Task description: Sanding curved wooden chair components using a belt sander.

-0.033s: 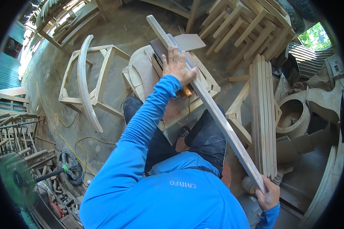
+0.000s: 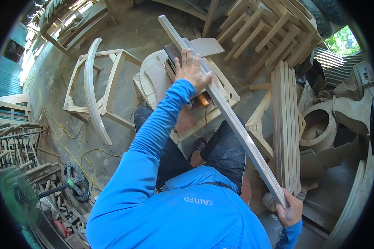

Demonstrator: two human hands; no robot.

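A long pale wooden bar (image 2: 241, 128) runs slantwise from the far middle to the near right. My left hand (image 2: 190, 71) lies flat on its far part with the fingers stretched out, the thumb toward the right side of the wood. At the near end, my right hand (image 2: 290, 208) is closed around the bar. Beneath the far part is a tool with an orange handle (image 2: 202, 100), mostly hidden by my left hand and the wood. It sits on a low wooden stand (image 2: 187, 135) in front of my knees.
A wooden frame (image 2: 112, 85) with a curved rail (image 2: 91, 91) against it stands to the left. Several long slats (image 2: 286, 128) lean upright at the right, beside a round drum-like shell (image 2: 318, 123). Yellow cord (image 2: 81, 159) trails over the floor near a green fan (image 2: 18, 193).
The bar has slid slightly toward the far left, both hands shifting a little with it. My right hand keeps its grip.
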